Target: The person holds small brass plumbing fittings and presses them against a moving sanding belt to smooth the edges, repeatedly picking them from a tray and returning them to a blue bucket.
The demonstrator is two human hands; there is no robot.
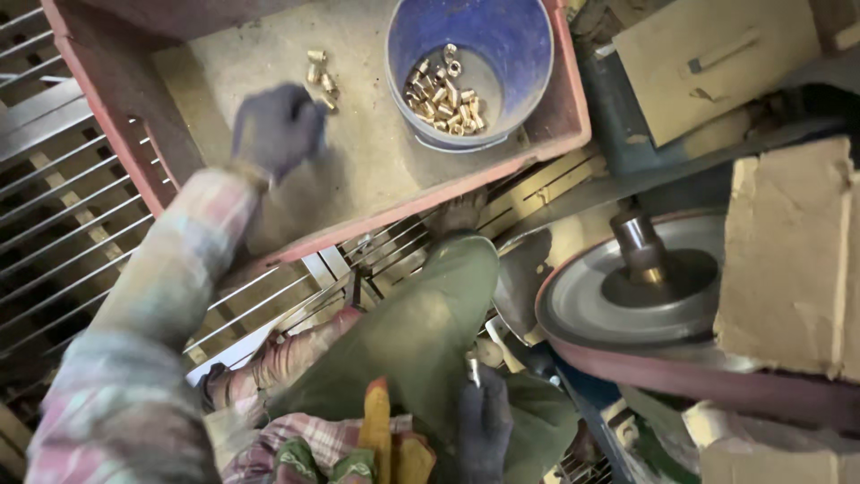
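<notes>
Reaching my gloved left hand [278,128], fingers loosely curled on nothing, toward brass fittings [321,76]; my right hand [484,421] pinches one small metal piece [472,366].

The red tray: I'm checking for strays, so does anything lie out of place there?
Yes. A few small brass fittings lie loose on the floor of the red tray, apart from the many gathered inside the blue bucket. The gloved left hand hovers close beside them.

Left hand [278,128] gloved, reaching forward, right hand [484,421] gloved, near lap
</notes>
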